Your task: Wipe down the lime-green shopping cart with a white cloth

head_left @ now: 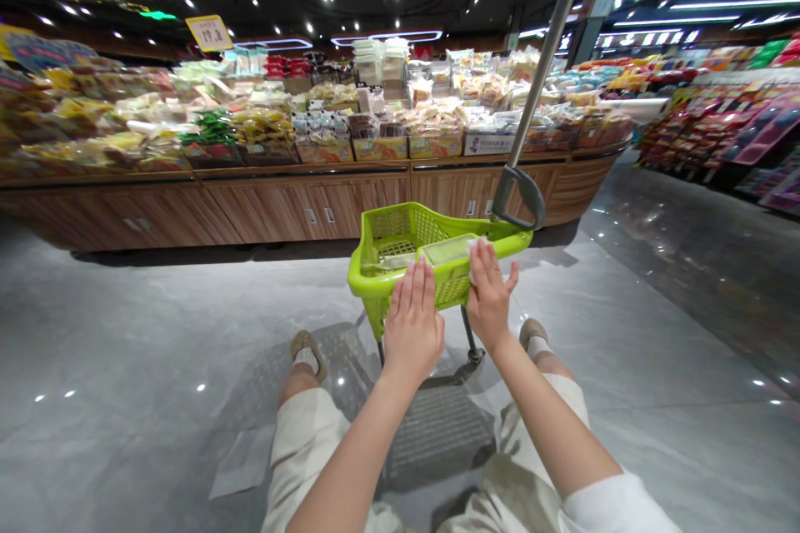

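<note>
A lime-green plastic shopping cart basket (450,294) stands in front of me, with latticed walls and a thick rim. My left hand (414,321) lies flat at the near rim, its fingers straight and close together. To its right, my right hand (491,296) rests its stretched fingers on the same rim, with the thumb held apart. Something thin and white shows at the right fingertips; what it is, I cannot make out. A pale flat panel (447,251) lies along the inner side of the rim. Behind the right hand, a grey handle (523,196) joins a metal pole (550,42).
A long wood-panelled display counter (275,204) with packaged foods runs behind the cart. A yellow-edged price sign (209,33) hangs above it. More shelves (718,133) stand at right. My legs straddle the cart's near side on a shiny grey floor (156,350).
</note>
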`<state>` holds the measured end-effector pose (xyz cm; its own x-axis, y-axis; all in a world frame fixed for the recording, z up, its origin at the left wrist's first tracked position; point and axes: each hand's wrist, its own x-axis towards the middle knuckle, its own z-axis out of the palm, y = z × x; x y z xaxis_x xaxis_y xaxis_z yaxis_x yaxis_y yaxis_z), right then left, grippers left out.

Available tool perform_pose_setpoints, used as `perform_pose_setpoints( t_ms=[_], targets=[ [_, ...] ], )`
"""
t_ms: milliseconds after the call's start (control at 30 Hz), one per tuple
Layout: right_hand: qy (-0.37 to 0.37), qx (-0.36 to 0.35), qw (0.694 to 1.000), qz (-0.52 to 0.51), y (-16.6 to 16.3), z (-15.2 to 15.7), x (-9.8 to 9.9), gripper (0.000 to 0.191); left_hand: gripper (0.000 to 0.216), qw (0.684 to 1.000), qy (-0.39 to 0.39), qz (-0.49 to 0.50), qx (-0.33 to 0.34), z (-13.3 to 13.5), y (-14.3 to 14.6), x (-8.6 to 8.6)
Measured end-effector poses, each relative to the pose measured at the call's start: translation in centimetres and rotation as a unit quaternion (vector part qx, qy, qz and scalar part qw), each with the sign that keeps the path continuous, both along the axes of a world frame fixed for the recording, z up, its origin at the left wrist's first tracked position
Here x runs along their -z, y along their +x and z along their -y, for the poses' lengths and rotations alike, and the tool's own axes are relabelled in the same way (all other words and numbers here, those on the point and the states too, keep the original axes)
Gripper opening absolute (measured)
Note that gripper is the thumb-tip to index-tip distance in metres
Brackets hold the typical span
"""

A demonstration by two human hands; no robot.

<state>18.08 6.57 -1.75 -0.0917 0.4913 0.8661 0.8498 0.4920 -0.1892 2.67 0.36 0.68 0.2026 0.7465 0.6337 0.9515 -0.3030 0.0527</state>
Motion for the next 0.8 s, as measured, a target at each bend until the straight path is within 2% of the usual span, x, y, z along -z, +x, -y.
perform_pose_setpoints(
  t_ms=[100, 167, 300, 367, 400, 533, 600, 700, 800],
  targets=[
    [-0.012, -0.098, 0.988, 0.116, -1.2, 1.2, -0.8, 0.070, 0.081, 1.000, -0.005, -0.005, -0.002, 0.0, -0.3, 0.0],
    [-0.017, -0.115, 0.983, 0.141, -0.4, 1.1, -1.1, 0.070, 0.081, 1.000, -0.007, -0.006, -0.001, 0.1, -0.6, 0.0],
    [-0.019, -0.007, 1.000, 0.007, 2.4, -0.8, -0.7, 0.069, 0.082, 1.000, 0.000, -0.006, -0.003, 0.2, -1.0, -0.1],
    [-0.023, 0.035, 0.998, -0.045, 2.0, -0.8, -0.6, 0.069, 0.081, 1.000, 0.000, -0.007, -0.007, 0.1, -0.9, 0.0],
    [-0.025, 0.032, 0.998, -0.042, 1.2, -0.4, -0.7, 0.069, 0.080, 1.000, -0.002, -0.008, -0.009, 0.1, -0.8, 0.0],
    [-0.034, -0.081, 0.993, 0.085, -2.6, 2.2, -1.6, 0.068, 0.079, 1.000, -0.006, -0.010, -0.009, 0.0, -0.7, 0.3],
    [-0.036, -0.110, 0.986, 0.119, -2.7, 2.5, -1.8, 0.067, 0.078, 1.000, -0.007, -0.011, -0.008, 0.0, -0.9, 0.3],
    [-0.034, -0.076, 0.994, 0.072, -0.1, 1.1, -1.4, 0.066, 0.079, 1.000, -0.007, -0.013, -0.002, 0.0, -1.1, 0.2],
    [-0.035, 0.011, 0.999, -0.038, 1.8, -0.4, -0.9, 0.065, 0.080, 1.000, -0.003, -0.014, -0.001, 0.0, -1.0, 0.1]
  ],
)
